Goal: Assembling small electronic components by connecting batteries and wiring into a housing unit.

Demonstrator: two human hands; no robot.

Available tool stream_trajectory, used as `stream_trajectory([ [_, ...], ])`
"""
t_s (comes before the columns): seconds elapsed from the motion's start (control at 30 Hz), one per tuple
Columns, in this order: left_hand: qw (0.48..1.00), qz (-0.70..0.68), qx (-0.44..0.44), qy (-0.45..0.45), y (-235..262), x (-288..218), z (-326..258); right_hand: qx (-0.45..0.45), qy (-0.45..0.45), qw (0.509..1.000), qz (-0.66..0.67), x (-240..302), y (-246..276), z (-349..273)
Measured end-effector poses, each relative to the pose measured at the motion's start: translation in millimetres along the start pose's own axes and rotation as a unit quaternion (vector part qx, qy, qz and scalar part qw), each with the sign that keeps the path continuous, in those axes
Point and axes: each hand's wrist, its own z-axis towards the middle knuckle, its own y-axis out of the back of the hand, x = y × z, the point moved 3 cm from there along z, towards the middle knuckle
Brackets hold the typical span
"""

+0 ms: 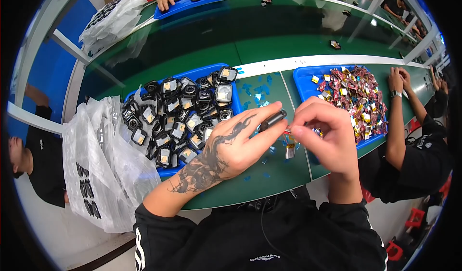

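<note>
Currently the L hand (238, 143) grips a small blk case (273, 120) betw. its fingers, approx. 3 o'clock in view, & the R hand (326, 131) has thumb + index pinched on thin wires (288, 131), w/ a small battery (289, 151) at 6 o'clock below. From there, a blue tray (236, 97) of blk watch units (190, 91) sits at 9 o'clock, another blue tray (304, 85) w/ wrapped batteries (353, 90) at 2.

1. A small black case (273, 120) sat edge-on between the fingers of the left hand (240, 143), slanting from eight toward two o'clock.
2. Thin reddish wires (288, 132) showed at its four o'clock, pinched by the right hand (325, 131).
3. A silvery, yellow-topped rectangular piece (289, 152) showed lengthwise upright at the case's five o'clock.
</note>
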Motion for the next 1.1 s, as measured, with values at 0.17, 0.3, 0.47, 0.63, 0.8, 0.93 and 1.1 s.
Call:
stream_trajectory([
  [0.17,0.954,-0.183,0.037,0.234,-7,-1,-2,-0.044,-0.119,0.946,0.297,-30,-11,-6],
  [0.3,0.701,-0.54,0.016,0.465,-34,7,-18,-0.12,-0.047,0.967,0.221,-36,-28,-17],
  [0.47,0.663,-0.567,-0.007,0.489,-36,6,-21,-0.172,-0.015,0.973,0.152,-29,-34,-16],
  [0.63,0.681,-0.594,-0.017,0.429,-38,1,-21,-0.191,0.012,0.976,0.101,-33,-33,-15],
  [0.8,0.692,-0.603,-0.038,0.395,-37,-2,-18,-0.186,-0.02,0.972,0.144,-32,-32,-13],
  [0.93,0.704,-0.589,-0.042,0.394,-35,-3,-13,-0.181,-0.01,0.98,0.087,-41,-31,-16],
  [1.1,0.684,-0.598,-0.04,0.415,-33,-4,-13,-0.167,-0.038,0.983,0.058,-42,-33,-13],
])
